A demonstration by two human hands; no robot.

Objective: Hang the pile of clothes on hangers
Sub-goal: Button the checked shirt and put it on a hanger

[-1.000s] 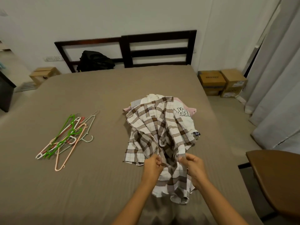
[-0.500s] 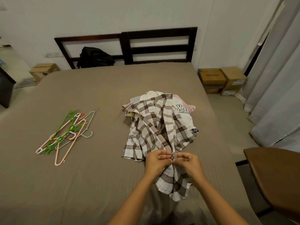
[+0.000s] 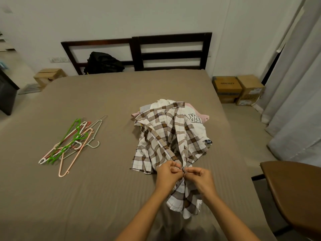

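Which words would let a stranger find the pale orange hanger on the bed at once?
Start from the brown bed and look at its left half, where a heap of hangers lies. The pale orange hanger reaches out of the heap toward the foot of the bed, closest to the viewer. Its neighbours are green, white, red and grey; it alone is pale orange.

Shirt point(image 3: 166, 136): hides most of pile point(image 3: 205, 117). Spot pinched between left hand point(image 3: 166, 173) and right hand point(image 3: 199, 176): unseen. White top point(image 3: 198, 131): lettering partly covered. Tag point(image 3: 208, 142): illegible. Chair point(image 3: 295, 188): cropped right.
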